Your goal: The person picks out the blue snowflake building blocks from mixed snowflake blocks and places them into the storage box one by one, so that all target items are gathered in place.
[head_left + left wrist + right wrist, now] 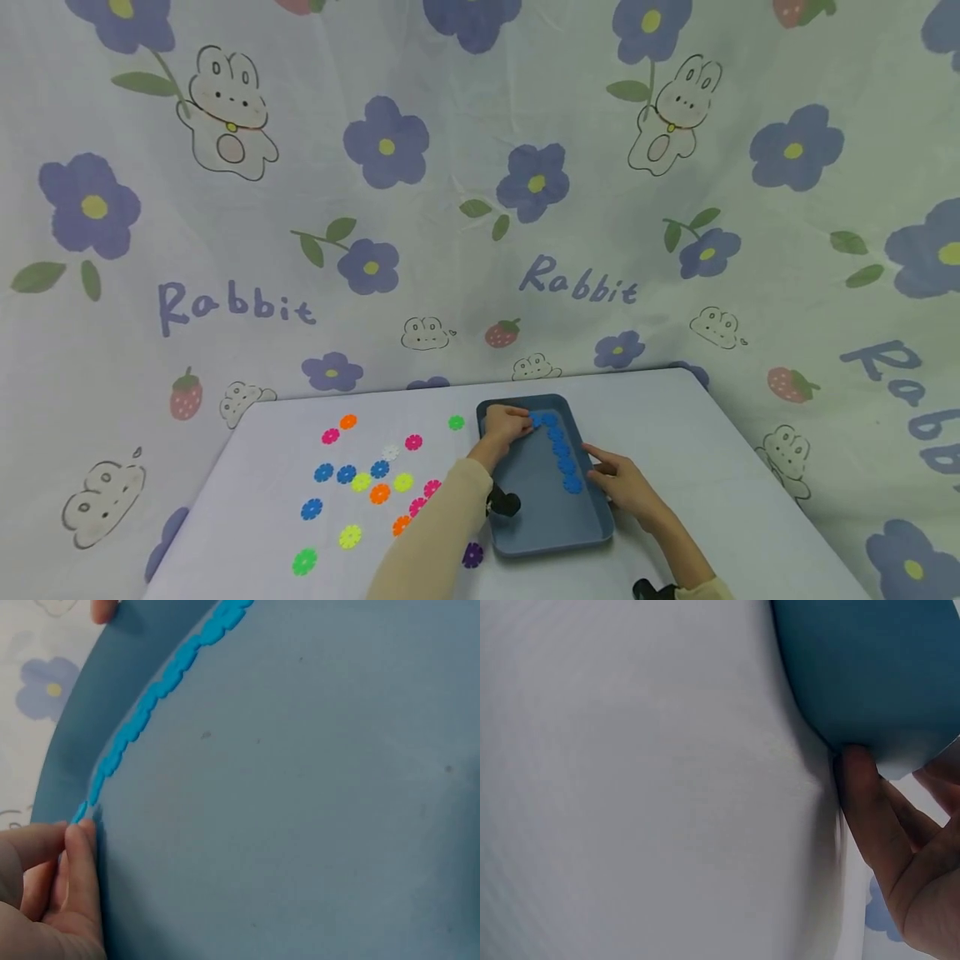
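Observation:
Inside the grey-blue tray (528, 508), a line of blue notched discs (561, 450) runs along the right side and bends along the far end. My left hand (506, 423) reaches over the tray and pinches a small blue disc (79, 811) at the line's far end, with thumb and fingertips together. Most of that disc is hidden by the fingers. On the tray's outer right side rests my right hand (626, 487), its fingers touching the wall. The right wrist view has one fingertip (859, 761) against the tray's outer wall (862, 682).
Left of the tray, loose notched discs lie scattered: several blue (311, 508), yellow (350, 536), orange (380, 493) and pink (413, 442) ones, plus green (303, 562), white (390, 452) and purple (472, 555). A patterned curtain (450, 242) hangs behind the white table (675, 433).

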Tool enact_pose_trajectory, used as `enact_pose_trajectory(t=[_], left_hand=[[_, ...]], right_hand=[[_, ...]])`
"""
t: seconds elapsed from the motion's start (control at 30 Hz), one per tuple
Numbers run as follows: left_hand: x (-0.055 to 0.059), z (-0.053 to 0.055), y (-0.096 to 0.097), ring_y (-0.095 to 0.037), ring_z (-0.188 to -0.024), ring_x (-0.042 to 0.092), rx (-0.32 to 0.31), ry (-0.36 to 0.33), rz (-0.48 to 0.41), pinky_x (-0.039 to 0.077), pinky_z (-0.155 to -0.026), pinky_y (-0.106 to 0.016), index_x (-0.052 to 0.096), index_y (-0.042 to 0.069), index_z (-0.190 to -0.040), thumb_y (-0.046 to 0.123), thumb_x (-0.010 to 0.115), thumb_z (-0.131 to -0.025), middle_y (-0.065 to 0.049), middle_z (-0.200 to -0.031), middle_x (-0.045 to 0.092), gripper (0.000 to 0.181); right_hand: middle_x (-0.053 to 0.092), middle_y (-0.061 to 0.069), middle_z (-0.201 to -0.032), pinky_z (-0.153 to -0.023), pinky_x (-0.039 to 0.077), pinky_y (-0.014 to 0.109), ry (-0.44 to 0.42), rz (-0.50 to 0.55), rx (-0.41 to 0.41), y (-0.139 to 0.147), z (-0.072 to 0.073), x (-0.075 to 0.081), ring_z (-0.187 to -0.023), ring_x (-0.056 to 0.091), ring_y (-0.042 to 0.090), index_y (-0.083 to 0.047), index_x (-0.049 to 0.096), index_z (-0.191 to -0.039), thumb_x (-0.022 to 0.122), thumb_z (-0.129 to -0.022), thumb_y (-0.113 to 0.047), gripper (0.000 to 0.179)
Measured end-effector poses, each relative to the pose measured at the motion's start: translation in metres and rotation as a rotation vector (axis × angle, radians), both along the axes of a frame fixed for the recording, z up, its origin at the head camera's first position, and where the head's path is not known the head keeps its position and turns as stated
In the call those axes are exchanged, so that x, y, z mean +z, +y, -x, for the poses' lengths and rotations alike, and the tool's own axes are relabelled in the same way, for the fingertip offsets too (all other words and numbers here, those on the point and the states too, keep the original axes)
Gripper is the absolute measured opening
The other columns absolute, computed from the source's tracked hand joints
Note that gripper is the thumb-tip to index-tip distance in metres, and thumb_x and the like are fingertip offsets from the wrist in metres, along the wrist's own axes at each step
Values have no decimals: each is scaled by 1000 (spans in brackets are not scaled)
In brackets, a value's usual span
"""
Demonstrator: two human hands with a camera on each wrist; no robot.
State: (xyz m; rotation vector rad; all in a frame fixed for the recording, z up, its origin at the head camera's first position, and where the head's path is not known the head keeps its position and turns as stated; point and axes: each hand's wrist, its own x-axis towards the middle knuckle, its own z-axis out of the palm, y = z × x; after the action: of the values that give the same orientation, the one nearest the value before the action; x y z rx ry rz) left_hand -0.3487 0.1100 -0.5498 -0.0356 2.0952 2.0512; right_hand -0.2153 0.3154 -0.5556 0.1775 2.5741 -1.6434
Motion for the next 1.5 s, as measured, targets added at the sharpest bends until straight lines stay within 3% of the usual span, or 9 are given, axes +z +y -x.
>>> enact_pose_trajectory(t=[0.53,0.83,1.13,1.5], left_hand=[[-12,8,0,-16,-68,69,34,46,143,57,-61,-23,71,-10,-96,-10,72,-78,-16,-88,65,18],[-16,15,-2,-13,-60,67,33,51,182,57,-56,-23,73,-6,-92,-7,75,-77,-12,-81,67,15],[-9,14,-2,-14,-62,68,17,14,192,57,-56,-24,73,-6,-91,-9,74,-78,-13,-83,65,14],[-16,15,0,-16,-59,68,32,62,232,56,-53,-24,73,-6,-90,-9,76,-76,-13,-82,66,14]], right_hand=[[60,18,-120,-66,57,41,2,11,27,1,0,-3,-96,59,26,-16,50,-143,59,-96,-8,49],[60,18,-121,-66,56,40,9,15,32,-1,-1,-1,-96,59,26,-17,49,-144,58,-97,-8,49],[59,18,-122,-68,57,44,2,19,23,-2,-3,1,-99,59,27,-18,50,-144,58,-97,-8,48],[58,21,-125,-66,55,40,6,-33,-2,-4,-2,0,-97,59,25,-20,50,-144,59,-97,-7,50]])
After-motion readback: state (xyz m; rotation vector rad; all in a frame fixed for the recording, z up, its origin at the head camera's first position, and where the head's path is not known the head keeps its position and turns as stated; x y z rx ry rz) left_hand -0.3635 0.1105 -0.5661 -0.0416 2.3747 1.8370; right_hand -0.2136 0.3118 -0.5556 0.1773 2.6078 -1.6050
